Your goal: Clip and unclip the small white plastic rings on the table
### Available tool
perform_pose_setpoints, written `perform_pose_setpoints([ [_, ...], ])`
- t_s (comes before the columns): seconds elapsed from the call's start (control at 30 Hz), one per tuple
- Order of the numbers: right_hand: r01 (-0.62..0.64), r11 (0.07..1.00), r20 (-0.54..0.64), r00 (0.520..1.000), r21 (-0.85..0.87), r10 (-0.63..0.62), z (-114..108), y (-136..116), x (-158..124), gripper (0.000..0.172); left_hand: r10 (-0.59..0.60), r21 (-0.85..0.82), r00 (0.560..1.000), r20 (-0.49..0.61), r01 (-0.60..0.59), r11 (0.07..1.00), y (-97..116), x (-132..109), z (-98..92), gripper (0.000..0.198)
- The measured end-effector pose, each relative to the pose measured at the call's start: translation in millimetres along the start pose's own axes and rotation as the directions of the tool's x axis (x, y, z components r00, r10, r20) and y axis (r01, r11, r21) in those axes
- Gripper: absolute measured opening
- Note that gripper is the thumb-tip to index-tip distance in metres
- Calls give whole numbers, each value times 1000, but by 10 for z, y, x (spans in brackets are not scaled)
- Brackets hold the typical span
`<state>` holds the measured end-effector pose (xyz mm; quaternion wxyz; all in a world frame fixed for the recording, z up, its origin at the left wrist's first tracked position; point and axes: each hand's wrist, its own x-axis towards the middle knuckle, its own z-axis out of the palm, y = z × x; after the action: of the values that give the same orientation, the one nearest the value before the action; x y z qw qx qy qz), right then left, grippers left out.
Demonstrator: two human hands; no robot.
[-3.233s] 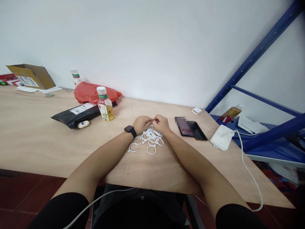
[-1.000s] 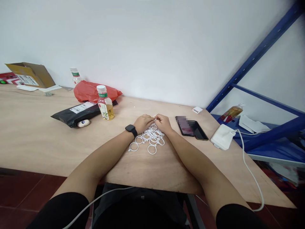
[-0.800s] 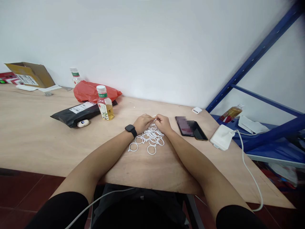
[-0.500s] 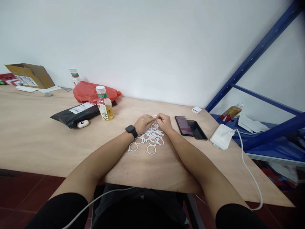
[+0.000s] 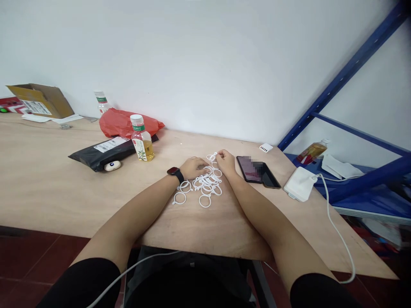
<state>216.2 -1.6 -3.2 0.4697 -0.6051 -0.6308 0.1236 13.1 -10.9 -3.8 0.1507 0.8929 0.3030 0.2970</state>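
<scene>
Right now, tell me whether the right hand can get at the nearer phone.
Probably yes: the right hand lies just left of the nearer phone, and nothing visible stands between them, though its fingertips are at the white rings.

We take this for a workroom or small workshop: long unpainted wooden table [image 5: 180,226] against plain white wall [image 5: 205,64]; blue metal rack [image 5: 348,68]; labelled cardboard box [image 5: 61,102], black parcel [image 5: 93,157]; red floor tiles [image 5: 38,263].
</scene>
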Motion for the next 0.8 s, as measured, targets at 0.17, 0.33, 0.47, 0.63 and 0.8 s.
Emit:
perform_pose_setpoints([
  [0.17, -5, 989, -8, 1000, -146, 4, -33, -6, 14, 19, 76, -45, 995, 68, -73, 996, 77, 2, -15, 39],
  [0.33, 41, 962, 107, 994, -271, -13, -156, 15, 40, 17, -4, -82, 999, 50, 8, 997, 77, -8, -28, 40],
  [0.47, 190, 926, 300, 950, -327, -89, -187, 19, 38, 16, -129, -152, 990, 54, 136, 979, 95, -16, -39, 42],
  [0.63, 293, 887, 369, 917, -357, -154, -120, -11, 26, 19, -265, -108, 963, -35, 260, 959, 98, -12, -30, 39],
  [0.8, 305, 900, 408, 898, -312, -163, -88, -1, 13, 22, -272, -61, 958, -86, 267, 962, 71, 5, -6, 27],
])
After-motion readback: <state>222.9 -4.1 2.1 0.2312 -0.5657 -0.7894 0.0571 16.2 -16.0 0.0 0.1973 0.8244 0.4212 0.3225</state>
